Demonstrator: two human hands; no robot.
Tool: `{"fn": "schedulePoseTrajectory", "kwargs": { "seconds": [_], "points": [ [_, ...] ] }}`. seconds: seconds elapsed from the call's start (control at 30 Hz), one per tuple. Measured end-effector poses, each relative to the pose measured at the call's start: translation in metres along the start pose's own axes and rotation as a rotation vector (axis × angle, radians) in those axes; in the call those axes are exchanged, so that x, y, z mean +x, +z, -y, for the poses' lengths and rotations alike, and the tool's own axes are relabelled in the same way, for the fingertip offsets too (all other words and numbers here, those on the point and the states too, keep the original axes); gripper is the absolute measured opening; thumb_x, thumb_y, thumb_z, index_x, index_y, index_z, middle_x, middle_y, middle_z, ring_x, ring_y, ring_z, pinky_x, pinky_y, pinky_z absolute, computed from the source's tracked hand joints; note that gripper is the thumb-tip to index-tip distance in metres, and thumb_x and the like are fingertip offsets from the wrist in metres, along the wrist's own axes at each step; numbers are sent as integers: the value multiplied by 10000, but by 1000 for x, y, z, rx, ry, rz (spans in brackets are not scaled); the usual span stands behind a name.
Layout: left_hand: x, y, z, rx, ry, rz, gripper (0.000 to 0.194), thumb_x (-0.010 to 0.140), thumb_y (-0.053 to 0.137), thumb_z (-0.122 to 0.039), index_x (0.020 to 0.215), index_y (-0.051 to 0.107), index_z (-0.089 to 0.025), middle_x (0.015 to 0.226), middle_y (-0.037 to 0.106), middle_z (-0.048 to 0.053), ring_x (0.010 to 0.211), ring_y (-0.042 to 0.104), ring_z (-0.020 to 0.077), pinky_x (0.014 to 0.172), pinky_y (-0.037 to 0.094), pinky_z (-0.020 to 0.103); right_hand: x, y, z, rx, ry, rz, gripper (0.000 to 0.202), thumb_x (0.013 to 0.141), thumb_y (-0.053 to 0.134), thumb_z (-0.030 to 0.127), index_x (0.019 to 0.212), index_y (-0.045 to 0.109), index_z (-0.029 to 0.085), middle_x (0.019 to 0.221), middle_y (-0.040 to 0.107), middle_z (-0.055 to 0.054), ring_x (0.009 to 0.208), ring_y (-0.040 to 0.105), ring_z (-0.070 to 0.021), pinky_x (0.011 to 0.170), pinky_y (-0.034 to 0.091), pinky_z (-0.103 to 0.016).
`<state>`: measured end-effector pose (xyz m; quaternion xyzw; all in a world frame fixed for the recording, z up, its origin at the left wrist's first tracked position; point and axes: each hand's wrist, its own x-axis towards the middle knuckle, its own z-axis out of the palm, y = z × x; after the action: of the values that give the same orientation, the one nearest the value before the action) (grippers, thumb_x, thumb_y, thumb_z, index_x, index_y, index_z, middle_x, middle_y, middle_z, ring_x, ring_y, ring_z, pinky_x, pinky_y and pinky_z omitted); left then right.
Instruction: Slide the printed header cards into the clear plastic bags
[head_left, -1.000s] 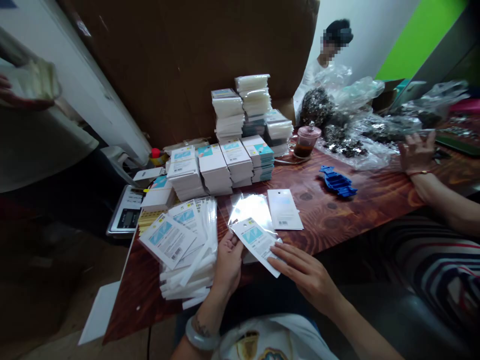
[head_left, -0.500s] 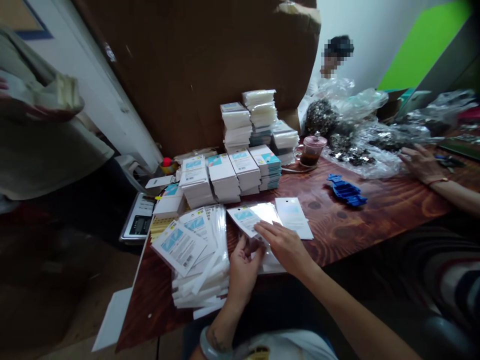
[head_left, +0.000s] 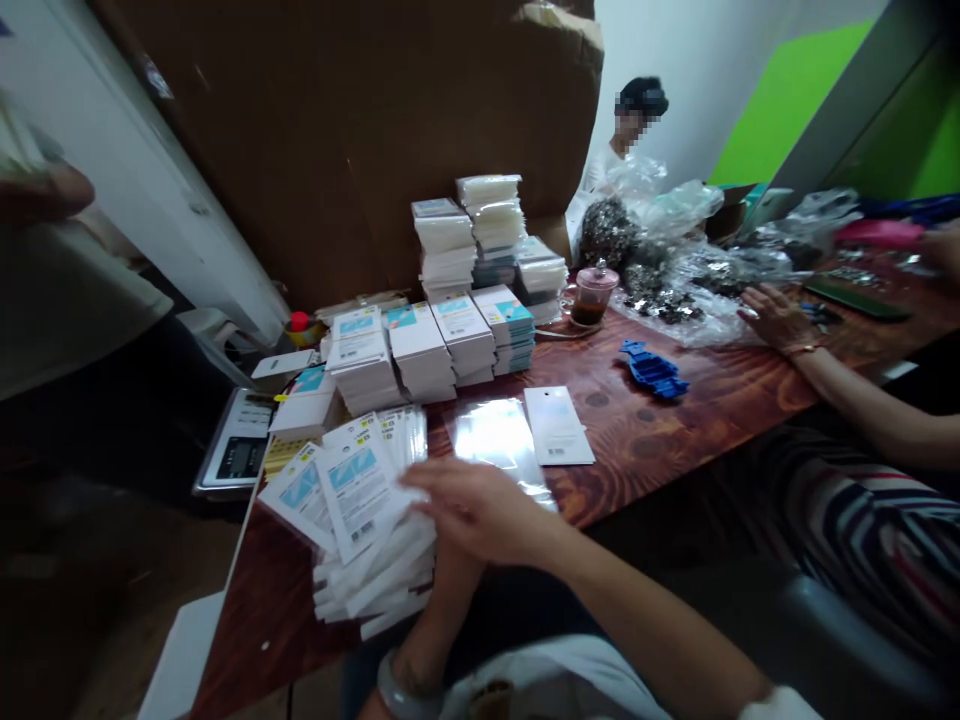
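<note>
A white printed card (head_left: 361, 490) with a blue picture and barcode lies slanted on top of a pile of bagged cards (head_left: 375, 575). My right hand (head_left: 487, 510) reaches left across my body, fingers stretched out, with the tips at the card's right edge. Behind and below it is my left hand (head_left: 454, 565), its fingers mostly hidden by the right one. Another printed card (head_left: 296, 495) lies partly under the first. Just beyond my hands are clear plastic sleeves (head_left: 491, 435), with white cards (head_left: 559, 425) beside them.
Stacks of cards (head_left: 424, 350) stand behind the pile, with taller stacks (head_left: 491, 215) further back. To the right are a lidded glass cup (head_left: 592, 295), a blue plastic part (head_left: 652, 370) and plastic bags of dark shiny pieces (head_left: 667, 290). A co-worker's hand (head_left: 780, 320) rests nearby. A scale (head_left: 238, 445) sits left.
My hands have moved left from the sleeves to the pile. The card they held over the sleeves is gone from there, and a card now lies on top of the pile. The view has shifted right.
</note>
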<state>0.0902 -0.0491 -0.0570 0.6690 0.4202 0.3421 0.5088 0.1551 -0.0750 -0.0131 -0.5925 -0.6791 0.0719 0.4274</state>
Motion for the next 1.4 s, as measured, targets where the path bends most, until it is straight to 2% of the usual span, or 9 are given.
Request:
{"fn": "schedulePoseTrajectory", "kwargs": {
  "seconds": [0.17,0.33,0.47,0.63,0.8,0.93,1.1,1.23,1.4],
  "points": [
    [5,-12,17,-318,-91,107,419,727,669,-259,1108,503,-203,1168,576,91,988,657,224,862,498,335,-54,-89,-92,-184,378,211,751,728,693,409,1387,398,202,1466,326,-115,1357,265,-325,1088,284,-510],
    [3,-13,14,-570,-127,134,618,736,672,-187,1280,390,-267,1322,490,104,1095,607,212,966,431,353,-86,-121,-134,-155,384,317,606,809,615,425,1348,458,196,1400,428,-77,1275,423,-284,1104,304,-431],
    [2,-14,9,-610,-202,145,666,785,653,-217,1346,306,-306,1250,577,110,1110,597,220,905,471,335,-80,-121,-128,-164,387,347,564,803,619,432,1310,506,210,1383,439,-58,1232,472,-280,1077,354,-405],
    [1,-16,5,-694,-295,102,810,790,653,-227,1408,149,-371,1405,450,112,1075,620,231,754,526,277,-80,-114,-117,-267,388,294,481,813,605,388,1257,566,206,1295,540,-95,1170,534,-310,1029,399,-449],
    [2,-17,6,-674,-302,101,762,760,685,-199,1392,275,-311,1423,437,92,1174,551,204,808,507,227,-90,-107,-116,-400,259,216,342,897,483,279,1218,593,242,1196,633,-54,1092,602,-257,955,478,-413],
    [4,-17,7,-695,-313,124,633,733,701,-145,1298,434,-241,1333,543,94,1191,535,177,908,466,233,-101,-108,-111,-509,169,99,424,896,371,117,1296,506,163,1111,676,-99,905,686,-232,791,570,-365],
    [6,-17,10,-705,-372,129,444,754,687,-222,1176,551,-212,1299,575,109,1157,565,197,861,494,250,-124,-96,-54,-485,-183,-315,501,891,419,110,1382,401,211,1231,609,-84,1131,576,-232,967,497,-389],
    [6,-18,11,-730,-367,141,544,726,703,-250,1234,515,-199,1231,622,128,1109,599,218,900,489,316,-137,-74,-12,-409,-320,-25,430,924,412,132,1348,450,188,1220,616,-61,1186,530,-210,1010,465,-365],
    [3,-16,11,-672,-275,190,549,730,679,-248,1245,500,-181,1111,683,107,970,660,221,859,511,370,-129,-57,-15,-465,-236,63,433,947,337,123,1370,416,165,1328,525,-78,1279,420,-209,1046,413,-375]
  ]
}}
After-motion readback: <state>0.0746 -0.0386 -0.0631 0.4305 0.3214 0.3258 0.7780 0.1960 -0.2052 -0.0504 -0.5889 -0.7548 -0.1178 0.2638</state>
